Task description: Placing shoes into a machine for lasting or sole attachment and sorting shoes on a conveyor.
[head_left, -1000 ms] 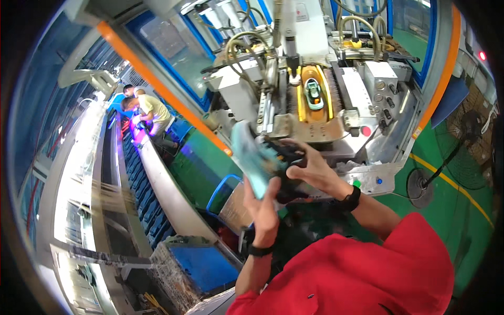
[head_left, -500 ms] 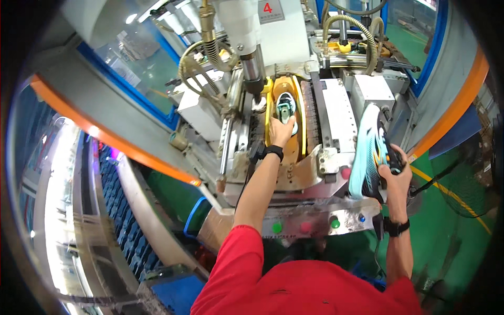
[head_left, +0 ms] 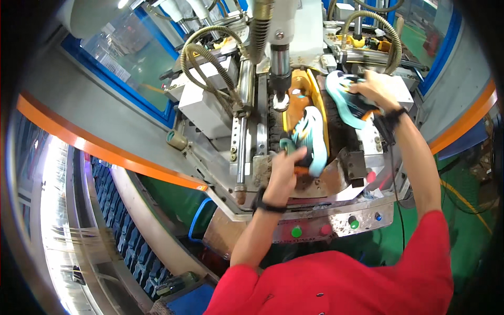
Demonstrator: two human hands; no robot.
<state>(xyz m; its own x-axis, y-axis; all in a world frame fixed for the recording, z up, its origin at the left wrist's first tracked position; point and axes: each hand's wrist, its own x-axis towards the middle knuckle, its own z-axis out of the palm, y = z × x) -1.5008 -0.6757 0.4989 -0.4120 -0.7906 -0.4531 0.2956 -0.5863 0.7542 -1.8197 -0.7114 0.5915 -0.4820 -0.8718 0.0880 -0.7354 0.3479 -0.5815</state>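
My left hand grips the collar end of a sneaker with a pale upper and a light-blue sole. This sneaker is tilted on its side over the near part of a yellow-edged press cradle, its toe pointing away from me. On the right, my right hand, a little smeared by motion, is closed on a second sneaker of the same colours. That one is raised beside the cradle, its light-blue sole facing left and toward me. My fingers partly hide both shoes' openings.
A metal press cylinder hangs just above the cradle's left side. Ribbed hoses loop at the left. Along the front runs a button panel with green, red and blue buttons. Orange-edged guards flank the machine; a conveyor lies left.
My left hand has drawn its sneaker up and toward me out of the cradle. My right hand has carried the other sneaker upward and inward, beside the cradle. The view has shifted slightly.
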